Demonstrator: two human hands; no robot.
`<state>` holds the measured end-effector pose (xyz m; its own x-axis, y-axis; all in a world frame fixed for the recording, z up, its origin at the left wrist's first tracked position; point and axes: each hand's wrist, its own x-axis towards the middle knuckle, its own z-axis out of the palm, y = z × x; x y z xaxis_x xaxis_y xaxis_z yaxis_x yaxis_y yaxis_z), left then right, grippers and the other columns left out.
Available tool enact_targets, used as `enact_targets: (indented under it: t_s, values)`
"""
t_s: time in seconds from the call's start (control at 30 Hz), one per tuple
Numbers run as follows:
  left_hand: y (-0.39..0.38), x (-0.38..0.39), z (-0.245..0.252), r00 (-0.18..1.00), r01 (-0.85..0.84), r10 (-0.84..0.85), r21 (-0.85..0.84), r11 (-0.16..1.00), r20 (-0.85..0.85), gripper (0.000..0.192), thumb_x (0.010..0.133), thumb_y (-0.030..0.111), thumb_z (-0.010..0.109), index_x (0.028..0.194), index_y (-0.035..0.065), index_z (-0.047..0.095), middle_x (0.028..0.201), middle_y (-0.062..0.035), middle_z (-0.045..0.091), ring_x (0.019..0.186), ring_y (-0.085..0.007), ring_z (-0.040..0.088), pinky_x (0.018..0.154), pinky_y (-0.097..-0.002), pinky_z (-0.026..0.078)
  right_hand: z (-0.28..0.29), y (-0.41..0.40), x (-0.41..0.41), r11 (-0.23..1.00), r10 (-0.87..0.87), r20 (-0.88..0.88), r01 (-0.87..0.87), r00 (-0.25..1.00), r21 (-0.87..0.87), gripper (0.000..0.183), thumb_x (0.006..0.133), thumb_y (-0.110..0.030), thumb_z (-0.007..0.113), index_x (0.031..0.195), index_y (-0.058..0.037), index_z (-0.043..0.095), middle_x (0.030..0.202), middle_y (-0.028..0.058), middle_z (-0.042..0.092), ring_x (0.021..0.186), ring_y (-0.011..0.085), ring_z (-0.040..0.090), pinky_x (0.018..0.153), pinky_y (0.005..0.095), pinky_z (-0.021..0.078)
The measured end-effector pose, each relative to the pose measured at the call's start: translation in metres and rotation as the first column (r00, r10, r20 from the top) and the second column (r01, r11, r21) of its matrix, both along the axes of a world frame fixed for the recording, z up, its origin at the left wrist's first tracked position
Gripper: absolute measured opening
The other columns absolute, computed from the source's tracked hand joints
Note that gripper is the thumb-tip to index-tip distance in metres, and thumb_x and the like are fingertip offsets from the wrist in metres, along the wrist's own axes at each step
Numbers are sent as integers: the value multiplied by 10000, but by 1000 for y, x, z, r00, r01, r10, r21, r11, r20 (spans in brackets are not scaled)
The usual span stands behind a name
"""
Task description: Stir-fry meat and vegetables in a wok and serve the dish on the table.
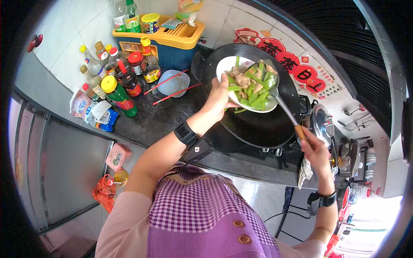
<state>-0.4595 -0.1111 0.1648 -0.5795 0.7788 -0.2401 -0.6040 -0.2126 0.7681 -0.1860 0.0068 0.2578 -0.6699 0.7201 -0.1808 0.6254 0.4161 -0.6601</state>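
Observation:
My left hand [216, 98] grips the near left rim of a white plate [222, 65], held tilted over a large black wok [258, 129]. Cut green vegetable stalks and pale brown meat slices [250, 84] fill the plate. In my right hand [313, 149] is the wooden handle of a metal cooking spatula [288, 108]. Its head rests over the food at the plate's right side. A few green pieces [239, 111] show in the wok below the plate. The rest of the wok's bottom behind the plate is hidden.
Left of the wok, a shallow bowl [174, 84] and red chopsticks [177, 93] lie on the dark counter. Several sauce bottles [121, 96] stand farther left, before a blue-and-yellow storage box [161, 45]. A lidded pot [322, 121] stands right of the wok.

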Motion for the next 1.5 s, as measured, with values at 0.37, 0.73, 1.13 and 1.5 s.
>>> enact_targets:
  t_s: [0.37,0.73,1.13,1.5]
  values:
    - [-18,-1,-16,990,108,-94,135,985,-101,483,924,430,237,1249,73,252,1169,-142,449,954,-213,570,634,-337,556,8,-9,-11,606,146,83,-156,986,780,476,749,45,521,1162,-191,547,729,107,508,599,245,515,590,341,438]
    - [-32,-11,-20,980,130,-116,74,989,-162,520,918,444,269,1293,84,247,1227,-113,422,1050,-207,514,783,-383,505,7,-5,-29,566,224,106,-218,969,795,443,753,13,557,1145,-194,559,754,99,500,615,243,529,573,336,447]
    - [-72,-40,-7,973,-174,191,135,976,-131,496,922,426,278,1283,87,238,1194,-118,461,992,-226,560,718,-392,535,-6,114,4,867,357,492,-478,794,142,342,822,-157,559,1160,-108,542,733,75,629,609,137,563,574,248,454]
    - [-116,-54,19,868,-491,494,65,869,-46,463,941,348,291,1297,54,290,1276,-95,413,1160,-201,422,955,-347,364,-21,99,-113,946,323,461,-268,826,-182,299,827,-232,530,1120,-194,579,579,5,532,458,61,458,425,207,405]
